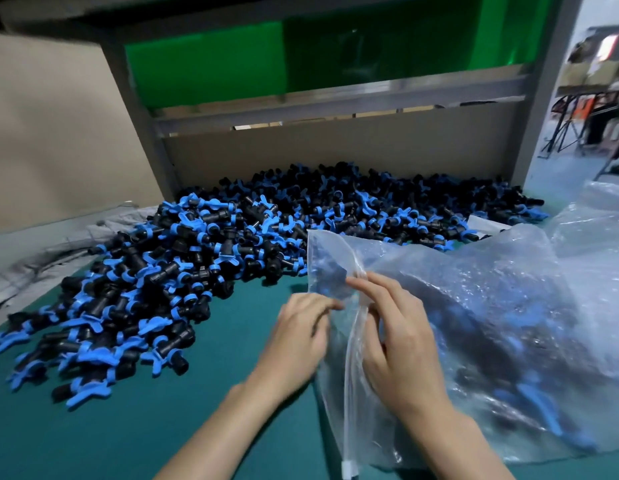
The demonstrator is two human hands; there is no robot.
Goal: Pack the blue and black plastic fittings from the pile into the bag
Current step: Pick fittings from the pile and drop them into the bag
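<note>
I find the bag [474, 323] lying at the right of the desk [110, 438], its zip edge running near to far and its body extending rightward. The fingers of the left hand [301, 337] and right hand [398, 344] pinch that edge. The pile [232, 244] borders it on the left and behind. Open desk lies near-left.

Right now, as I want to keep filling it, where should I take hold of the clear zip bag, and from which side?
Probably pinch the zip bag by its zip strip, coming from the left: it lies flat, mouth towards the pile of fittings, its loaded body to the right.
</note>
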